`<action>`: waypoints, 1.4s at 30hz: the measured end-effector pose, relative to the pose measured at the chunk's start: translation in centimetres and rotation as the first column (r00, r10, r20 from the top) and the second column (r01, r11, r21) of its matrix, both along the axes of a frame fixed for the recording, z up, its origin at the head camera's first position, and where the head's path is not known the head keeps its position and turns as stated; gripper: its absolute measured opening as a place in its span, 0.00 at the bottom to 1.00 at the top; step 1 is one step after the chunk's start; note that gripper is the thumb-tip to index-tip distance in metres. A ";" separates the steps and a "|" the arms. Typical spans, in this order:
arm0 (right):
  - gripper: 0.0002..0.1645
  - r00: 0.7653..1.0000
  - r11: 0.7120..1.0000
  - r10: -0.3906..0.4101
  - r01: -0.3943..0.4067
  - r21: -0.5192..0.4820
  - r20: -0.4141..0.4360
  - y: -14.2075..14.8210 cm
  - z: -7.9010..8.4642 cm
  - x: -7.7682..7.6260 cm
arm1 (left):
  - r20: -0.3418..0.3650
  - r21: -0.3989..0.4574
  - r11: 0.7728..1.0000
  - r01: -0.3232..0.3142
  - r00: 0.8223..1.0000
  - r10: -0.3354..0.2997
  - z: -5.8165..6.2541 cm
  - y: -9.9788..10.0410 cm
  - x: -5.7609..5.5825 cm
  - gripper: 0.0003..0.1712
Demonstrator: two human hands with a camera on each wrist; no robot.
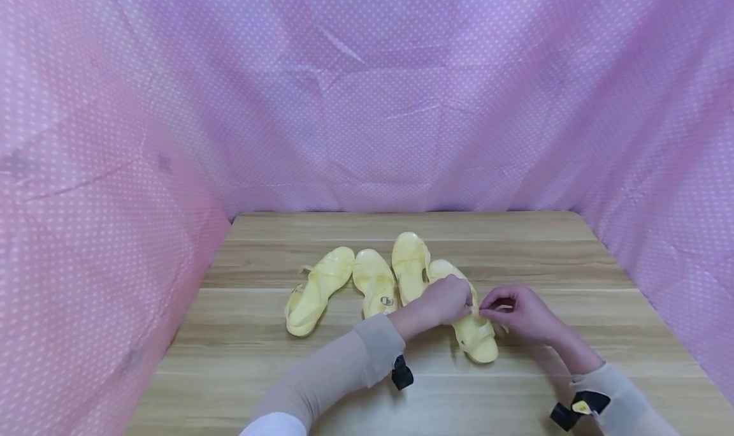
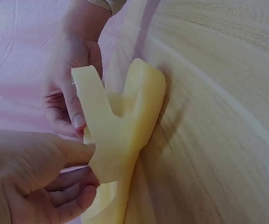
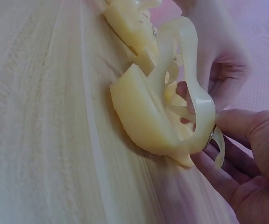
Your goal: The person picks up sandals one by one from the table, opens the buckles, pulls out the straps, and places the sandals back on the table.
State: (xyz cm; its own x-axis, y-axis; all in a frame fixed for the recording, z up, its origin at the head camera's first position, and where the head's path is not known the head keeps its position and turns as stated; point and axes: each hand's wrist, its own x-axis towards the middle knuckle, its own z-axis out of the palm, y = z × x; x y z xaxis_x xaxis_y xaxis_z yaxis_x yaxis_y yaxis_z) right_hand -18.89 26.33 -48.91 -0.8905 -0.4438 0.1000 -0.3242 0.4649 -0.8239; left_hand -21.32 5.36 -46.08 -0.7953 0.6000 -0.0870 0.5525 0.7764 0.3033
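The rightmost pale yellow sandal (image 1: 480, 347) lies on the table, its toe pointing away and its heel toward me. My left hand (image 1: 440, 301) reaches across it; in the left wrist view the thumb and fingers pinch the edge of its side strap (image 2: 109, 147). From the right, my right hand (image 1: 524, 315) holds the ankle strap (image 3: 203, 109) between thumb and fingers, beside a small metal buckle (image 3: 212, 133). The strap's loose end (image 3: 220, 151) hangs past the fingers. My left hand hides part of the sandal's middle in the head view.
To the left lie more yellow sandals: one close by (image 1: 410, 257), one in the middle (image 1: 374, 273) and one at the far left (image 1: 318, 289). The wood-grain table (image 1: 241, 372) is enclosed by pink dotted cloth (image 1: 367, 123) at the back and sides.
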 end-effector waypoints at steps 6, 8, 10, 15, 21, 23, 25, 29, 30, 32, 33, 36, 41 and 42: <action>0.06 1.000 1.000 -0.006 0.006 0.001 -0.001 0.0 -0.5 0.0 | -0.023 0.069 0.997 0.045 0.999 -0.044 -0.5 0.0 -0.2 0.09; 0.05 1.000 1.000 -0.009 0.009 0.002 -0.002 0.0 -0.4 0.0 | -0.025 0.072 0.996 0.049 0.999 -0.047 -0.4 -0.2 -0.3 0.09; 0.05 1.000 1.000 -0.012 0.012 0.001 -0.007 0.0 -0.4 0.0 | -0.029 0.063 0.997 0.053 0.998 -0.051 -0.4 -0.4 -0.4 0.09; 0.07 1.000 1.000 -0.019 0.019 -0.003 -0.021 0.0 -0.6 0.0 | -0.062 0.010 0.999 0.045 0.997 -0.044 -0.1 -0.4 -0.4 0.09; 0.08 0.999 1.000 -0.027 0.026 -0.015 -0.023 -0.1 -0.7 0.0 | -0.141 -0.043 0.998 0.035 0.989 -0.041 -0.1 -0.1 -0.3 0.11; 0.08 0.999 0.999 -0.029 0.029 -0.018 -0.025 0.0 -0.7 0.1 | -0.163 -0.059 0.998 0.031 0.986 -0.040 -0.2 -0.1 -0.4 0.10; 0.07 0.999 0.999 -0.036 0.035 -0.020 -0.028 0.0 -0.7 0.1 | -0.179 -0.074 0.997 0.016 0.983 -0.029 -0.2 -0.3 -0.5 0.12; 0.05 0.998 0.999 -0.043 0.042 -0.023 -0.036 0.0 -0.5 0.2 | -0.222 -0.115 0.993 -0.010 0.975 -0.016 -0.2 -0.3 -0.5 0.14; 0.05 0.998 0.999 -0.045 0.044 -0.023 -0.038 0.0 -0.5 0.2 | -0.241 -0.124 0.992 -0.003 0.970 -0.027 -0.2 -0.3 -0.5 0.13; 0.05 0.998 0.999 -0.042 0.041 -0.026 -0.037 -0.1 -0.5 0.2 | -0.284 -0.144 0.989 0.022 0.957 -0.063 -0.1 -0.1 -0.3 0.10; 0.06 0.998 0.999 -0.040 0.039 -0.027 -0.037 -0.1 -0.5 0.1 | -0.309 -0.162 0.986 0.041 0.947 -0.090 0.0 0.0 -0.3 0.11; 0.08 0.998 0.999 -0.040 0.038 -0.033 -0.040 -0.1 -0.6 0.1 | -0.359 -0.197 0.978 0.071 0.923 -0.139 0.1 0.3 -0.2 0.12; 0.08 0.998 0.999 -0.043 0.041 -0.032 -0.048 -0.1 -0.5 0.2 | -0.298 -0.190 0.981 0.038 0.950 -0.094 -0.1 0.3 -0.3 0.16; 0.07 0.998 0.999 -0.045 0.043 -0.032 -0.049 -0.1 -0.5 0.2 | -0.284 -0.191 0.981 0.028 0.955 -0.082 -0.1 0.3 -0.3 0.17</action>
